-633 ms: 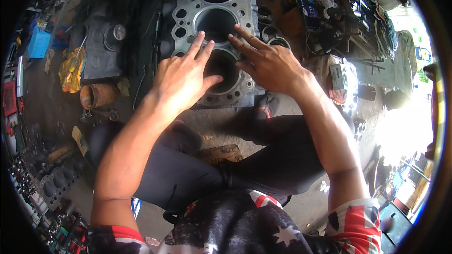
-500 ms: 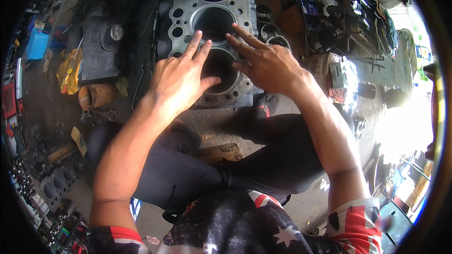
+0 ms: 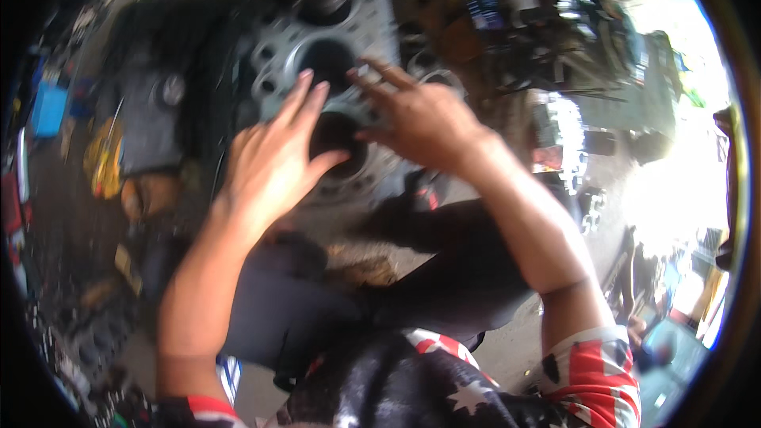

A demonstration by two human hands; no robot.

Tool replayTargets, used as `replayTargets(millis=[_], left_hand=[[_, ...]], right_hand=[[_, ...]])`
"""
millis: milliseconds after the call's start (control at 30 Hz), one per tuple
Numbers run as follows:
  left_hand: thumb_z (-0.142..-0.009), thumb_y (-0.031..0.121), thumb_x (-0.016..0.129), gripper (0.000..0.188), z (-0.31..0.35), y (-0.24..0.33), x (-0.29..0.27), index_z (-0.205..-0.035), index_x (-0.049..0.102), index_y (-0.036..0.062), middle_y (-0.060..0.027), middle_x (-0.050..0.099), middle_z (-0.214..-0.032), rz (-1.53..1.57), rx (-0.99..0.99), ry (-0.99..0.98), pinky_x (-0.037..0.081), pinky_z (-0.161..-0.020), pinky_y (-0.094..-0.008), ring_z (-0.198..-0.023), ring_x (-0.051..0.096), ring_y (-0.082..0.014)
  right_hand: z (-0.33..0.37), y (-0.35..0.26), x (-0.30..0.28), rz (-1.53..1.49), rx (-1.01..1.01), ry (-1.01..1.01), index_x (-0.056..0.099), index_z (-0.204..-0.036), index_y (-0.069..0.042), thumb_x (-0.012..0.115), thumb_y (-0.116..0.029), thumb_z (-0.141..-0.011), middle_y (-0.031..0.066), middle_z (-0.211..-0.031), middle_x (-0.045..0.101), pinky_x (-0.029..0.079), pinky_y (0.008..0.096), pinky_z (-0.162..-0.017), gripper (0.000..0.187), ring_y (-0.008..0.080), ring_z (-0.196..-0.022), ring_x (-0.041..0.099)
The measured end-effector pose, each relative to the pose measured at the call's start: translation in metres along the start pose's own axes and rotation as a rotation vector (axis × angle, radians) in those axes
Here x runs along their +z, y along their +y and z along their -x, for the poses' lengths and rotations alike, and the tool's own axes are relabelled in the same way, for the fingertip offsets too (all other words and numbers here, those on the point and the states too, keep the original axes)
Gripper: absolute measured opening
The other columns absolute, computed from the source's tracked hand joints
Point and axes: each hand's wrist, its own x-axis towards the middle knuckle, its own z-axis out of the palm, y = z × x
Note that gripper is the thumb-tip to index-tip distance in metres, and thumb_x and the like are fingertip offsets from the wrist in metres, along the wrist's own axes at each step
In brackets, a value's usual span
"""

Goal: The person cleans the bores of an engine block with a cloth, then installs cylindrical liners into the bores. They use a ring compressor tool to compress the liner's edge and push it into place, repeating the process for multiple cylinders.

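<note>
Grey block [image 3: 342, 98], top centre: heavy, stiff, I'd judge; best gripped by its outer edges. My left hand [image 3: 269, 150] and right hand [image 3: 432, 120] are spread, empty.

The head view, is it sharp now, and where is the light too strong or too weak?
Head view: blur softens the engine block; glare whitens the right side; the black trousers show little detail; a black curved border darkens the corners.

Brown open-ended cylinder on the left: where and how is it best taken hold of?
Probably around the curved outer wall of the brown cylinder, from above with the left hand: it lies on its side, open end facing left, rounded top exposed.
</note>
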Motion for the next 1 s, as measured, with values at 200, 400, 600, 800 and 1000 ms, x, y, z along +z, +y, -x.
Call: replayTargets(millis=[200,400,600,800,1000], left_hand=[[-0.092,0.040,0.074,0.071,-0.022,0.005,-0.014,-0.149,0.051,0.0060,-0.0130,0.044,-0.161,0.045,0.146,0.131,0.058,-0.090,-0.0472,-0.110,0.069,-0.0415],[-0.094,0.053,0.066,0.075,-0.029,0.006,0.009,-0.150,0.051,0.0053,-0.0153,0.043,-0.161,-0.076,0.103,-0.020,0.057,-0.090,-0.0494,-0.109,0.069,-0.0417],[-0.095,0.054,0.065,0.076,-0.027,0.006,0.016,-0.150,0.050,0.0032,-0.0154,0.050,-0.156,-0.094,0.126,-0.023,0.058,-0.089,-0.0476,-0.103,0.072,-0.0414],[-0.096,0.042,0.070,0.069,-0.019,0.016,0.001,-0.149,0.050,0.0028,-0.0188,0.053,-0.152,0.000,0.144,0.060,0.057,-0.093,-0.0469,-0.112,0.069,-0.0406],[-0.092,0.032,0.075,0.063,-0.012,0.013,-0.009,-0.144,0.056,0.0030,-0.0187,0.060,-0.145,0.077,0.127,-0.015,0.056,-0.097,-0.0456,-0.120,0.065,-0.0385]], right_hand=[[-0.009,0.017,-0.030,-0.151,0.024,0.345,0.070,-0.102,-0.004,0.066,-0.012,-0.088,0.0149,-0.097,0.066,0.057,0.0489,-0.077,0.016,0.0385,-0.089,0.069],[0.003,0.038,-0.067,-0.197,0.151,0.530,0.070,-0.091,-0.003,0.075,-0.022,-0.081,0.0169,-0.093,0.072,0.057,0.0502,-0.081,0.022,0.0396,-0.094,0.071],[0.057,0.143,-0.129,-0.263,0.554,0.883,0.078,-0.099,-0.003,0.078,-0.023,-0.088,0.0172,-0.089,0.076,0.057,0.0411,-0.075,0.023,0.0300,-0.083,0.075],[0.089,0.314,-0.166,0.034,0.743,0.963,0.078,-0.109,-0.008,0.071,-0.020,-0.089,0.0208,-0.108,0.074,0.054,0.0446,-0.095,0.024,0.0389,-0.106,0.070],[0.075,0.401,-0.151,0.200,0.667,0.579,0.077,-0.115,-0.008,0.065,-0.019,-0.092,0.0221,-0.114,0.073,0.052,0.0482,-0.099,0.028,0.0401,-0.112,0.068]])
